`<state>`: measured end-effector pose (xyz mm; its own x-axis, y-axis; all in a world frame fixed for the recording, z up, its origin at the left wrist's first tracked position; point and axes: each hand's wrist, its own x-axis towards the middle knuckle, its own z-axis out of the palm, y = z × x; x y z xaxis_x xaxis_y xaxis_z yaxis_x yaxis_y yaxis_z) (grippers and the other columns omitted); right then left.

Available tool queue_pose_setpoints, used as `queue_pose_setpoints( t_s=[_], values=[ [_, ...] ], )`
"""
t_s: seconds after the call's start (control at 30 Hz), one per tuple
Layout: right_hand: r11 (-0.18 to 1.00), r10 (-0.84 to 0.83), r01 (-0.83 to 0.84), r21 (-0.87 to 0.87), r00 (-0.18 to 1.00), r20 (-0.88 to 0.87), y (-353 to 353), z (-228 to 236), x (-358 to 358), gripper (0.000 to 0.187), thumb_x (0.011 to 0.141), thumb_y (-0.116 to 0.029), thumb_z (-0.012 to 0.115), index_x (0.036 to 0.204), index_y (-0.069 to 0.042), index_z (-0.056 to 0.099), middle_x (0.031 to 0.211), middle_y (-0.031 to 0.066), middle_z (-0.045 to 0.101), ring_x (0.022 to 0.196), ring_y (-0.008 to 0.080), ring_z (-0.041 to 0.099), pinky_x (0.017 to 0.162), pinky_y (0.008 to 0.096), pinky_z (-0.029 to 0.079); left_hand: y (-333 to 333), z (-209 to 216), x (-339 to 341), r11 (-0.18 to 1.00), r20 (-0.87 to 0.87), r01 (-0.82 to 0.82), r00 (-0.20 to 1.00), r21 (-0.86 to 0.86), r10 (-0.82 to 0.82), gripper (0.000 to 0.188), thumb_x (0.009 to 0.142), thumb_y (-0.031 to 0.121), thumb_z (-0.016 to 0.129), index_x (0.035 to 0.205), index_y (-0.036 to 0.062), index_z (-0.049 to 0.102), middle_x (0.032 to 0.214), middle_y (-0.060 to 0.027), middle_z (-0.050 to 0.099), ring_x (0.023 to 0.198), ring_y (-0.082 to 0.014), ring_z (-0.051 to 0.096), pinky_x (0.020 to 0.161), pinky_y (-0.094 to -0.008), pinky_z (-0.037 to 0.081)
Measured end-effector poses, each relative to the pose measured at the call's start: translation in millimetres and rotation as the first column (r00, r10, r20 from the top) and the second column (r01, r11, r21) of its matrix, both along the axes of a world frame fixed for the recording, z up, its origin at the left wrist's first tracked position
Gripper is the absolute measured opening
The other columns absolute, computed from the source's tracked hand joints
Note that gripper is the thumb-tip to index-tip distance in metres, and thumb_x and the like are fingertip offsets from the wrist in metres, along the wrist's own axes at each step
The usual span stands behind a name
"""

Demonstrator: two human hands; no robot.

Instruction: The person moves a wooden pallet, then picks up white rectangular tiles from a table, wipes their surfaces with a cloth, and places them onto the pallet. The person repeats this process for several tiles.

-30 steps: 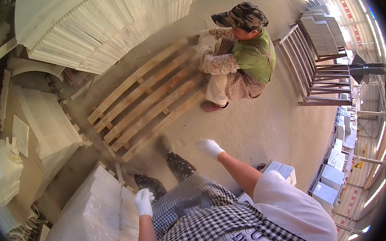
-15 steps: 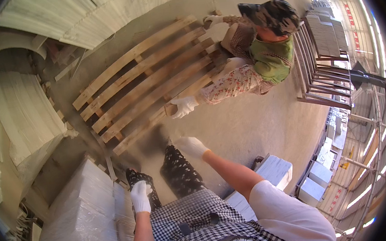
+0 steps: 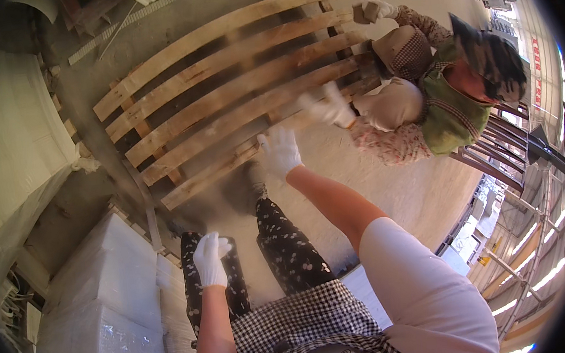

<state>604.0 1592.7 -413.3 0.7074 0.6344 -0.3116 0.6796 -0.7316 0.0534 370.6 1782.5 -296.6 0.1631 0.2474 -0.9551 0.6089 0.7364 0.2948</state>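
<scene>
A slatted wooden pallet (image 3: 233, 76) lies on the floor ahead of me. My right hand (image 3: 281, 151), in a white glove, reaches to its near edge with the fingers spread; nothing shows in it, and whether it touches the wood I cannot tell. My left hand (image 3: 210, 258), gloved in white as well, hovers over my left leg, empty, its fingers loosely bent and apart. At the pallet's right end a person in a camouflage cap (image 3: 490, 57) crouches. That co-worker's one gloved hand (image 3: 381, 10) is by the far corner; the other glove (image 3: 330, 107) is motion-blurred near the slats.
Plastic-wrapped white blocks (image 3: 98, 293) stand close on my left. Beyond them is a stack of pale sheets (image 3: 17, 139). A dark metal rack (image 3: 495, 148) stands behind the co-worker. A pale slab (image 3: 367, 293) is beside my right leg.
My right hand has come up to the pallet's near edge and its fingers have spread. The co-worker's nearer hand has left that edge and moved right. My view has shifted.
</scene>
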Motion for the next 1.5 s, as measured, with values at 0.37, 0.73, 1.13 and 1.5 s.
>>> queue_pose_setpoints(
  t_s=[0.37,0.73,1.13,1.5],
  values=[
    [0.956,-0.217,0.163,-0.244,0.953,-0.213,-12,-72,7,0.088,0.072,-0.032,0.078,0.147,-0.012,0.036,0.117,0.0148,0.054,0.103,0.0314,0.058,0.083,0.0439,0.049,14,-49,29,0.99,0.09,0.11,0.991,-0.083,-0.103,0.032,0.093,0.029,0.065,0.107,0.0002,0.065,0.087,-0.0113,0.068,0.072,-0.0198,0.066,0.071,-0.0312,0.055],
    [0.988,-0.115,0.154,-0.008,0.705,-0.7,119,63,-58,0.091,0.074,-0.04,0.077,0.145,-0.005,0.033,0.111,0.0189,0.062,0.102,0.0357,0.062,0.085,0.0435,0.051,33,-55,49,0.969,0.222,0.165,0.953,0.185,-0.205,0.062,0.093,0.022,0.066,0.144,-0.0034,0.04,0.128,-0.0147,0.058,0.118,-0.0198,0.054,0.102,-0.0327,0.042],
    [0.701,-0.643,0.642,-0.311,0.757,0.113,-12,-74,18,0.07,0.078,-0.033,0.073,0.141,-0.02,0.047,0.145,0.0191,0.043,0.126,0.0408,0.048,0.099,0.0483,0.046,62,-46,42,0.988,0.17,0.083,0.98,0.133,-0.106,0.037,0.101,0.035,0.056,0.117,0.0014,0.058,0.107,-0.0057,0.062,0.097,-0.0119,0.056,0.085,-0.0278,0.047],
    [0.654,-0.37,0.742,-0.145,0.147,-0.917,133,-51,10,0.071,0.082,-0.029,0.072,0.144,-0.01,0.044,0.134,0.0155,0.056,0.12,0.0346,0.056,0.085,0.0393,0.055,128,-45,50,0.97,-0.062,-0.015,0.998,0.242,0.031,0.064,0.089,0.056,0.064,0.126,0.0043,0.055,0.104,-0.0074,0.062,0.074,-0.0142,0.06,0.069,-0.0302,0.053]
  ],
)
